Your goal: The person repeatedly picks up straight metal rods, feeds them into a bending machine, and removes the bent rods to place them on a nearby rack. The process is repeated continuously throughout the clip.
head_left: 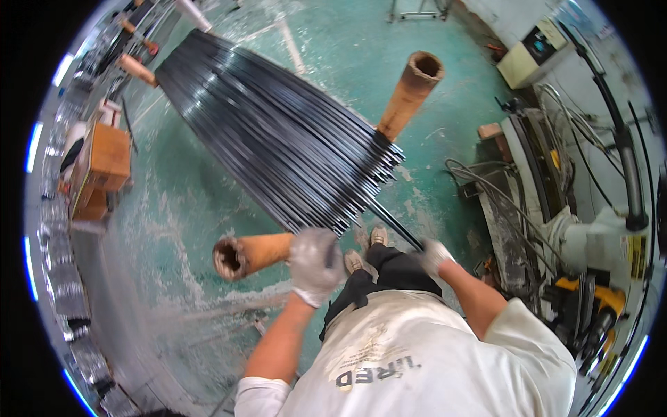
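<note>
Gloved left hand (316, 264) grips long black rods (278, 132) — fanned across a brown cardboard tube (410, 94); gloved right hand (434, 256) holds one rod's end.

Rod (396, 226) end behind right hand (434, 256)

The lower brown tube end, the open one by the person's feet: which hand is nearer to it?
Left. The left hand rests against the lower brown tube, just beside its open end. The right hand is farther away, gripping a single black rod pulled from the bundle.
</note>
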The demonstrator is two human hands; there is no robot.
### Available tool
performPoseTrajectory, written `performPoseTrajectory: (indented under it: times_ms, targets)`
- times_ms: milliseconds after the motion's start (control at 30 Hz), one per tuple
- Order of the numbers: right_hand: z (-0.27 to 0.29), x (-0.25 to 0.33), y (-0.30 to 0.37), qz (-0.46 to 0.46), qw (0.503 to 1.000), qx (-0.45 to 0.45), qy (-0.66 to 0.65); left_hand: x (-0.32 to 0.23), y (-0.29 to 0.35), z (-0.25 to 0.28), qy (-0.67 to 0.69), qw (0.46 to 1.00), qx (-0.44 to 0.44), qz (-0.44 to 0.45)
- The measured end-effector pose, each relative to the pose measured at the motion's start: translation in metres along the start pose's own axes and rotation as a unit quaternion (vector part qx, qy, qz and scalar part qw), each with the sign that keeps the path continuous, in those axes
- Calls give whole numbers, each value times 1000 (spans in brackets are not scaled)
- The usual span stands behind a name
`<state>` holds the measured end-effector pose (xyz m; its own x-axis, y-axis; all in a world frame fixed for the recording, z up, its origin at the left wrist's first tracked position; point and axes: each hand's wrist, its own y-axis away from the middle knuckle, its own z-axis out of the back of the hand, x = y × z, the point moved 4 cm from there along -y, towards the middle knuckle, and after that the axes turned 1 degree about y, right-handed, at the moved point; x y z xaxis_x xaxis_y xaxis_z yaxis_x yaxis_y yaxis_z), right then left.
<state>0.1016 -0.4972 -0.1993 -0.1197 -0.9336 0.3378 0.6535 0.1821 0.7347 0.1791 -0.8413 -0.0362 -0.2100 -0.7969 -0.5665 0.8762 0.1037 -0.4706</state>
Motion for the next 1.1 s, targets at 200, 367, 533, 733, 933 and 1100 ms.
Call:
performPoseTrajectory:
  times_ms: [200, 367, 533, 733, 933, 1100]
  targets:
    - [-32, -193, 267, -216, 971, -40, 96, 97, 116, -179, 516, 632, 90, 571]
    - [-77, -173, 357, -261, 953, -138, 63, 48, 57, -203, 681, 421, 88, 592]
    - [-119, -226, 368, -250, 937, -242, 30, -4, 67, -203, 631, 443, 49, 635]
    - [-169, -396, 447, -319, 885, -339, 4, -132, 40, -176, 663, 566, 151, 467]
    - [-243, -578, 555, -533, 498, -656, -195, -272, -42, -130, 770, 508, 187, 337]
    - [-179, -534, 471, 175, 103, -500, -842, -433, 31, -194, 707, 566, 302, 297]
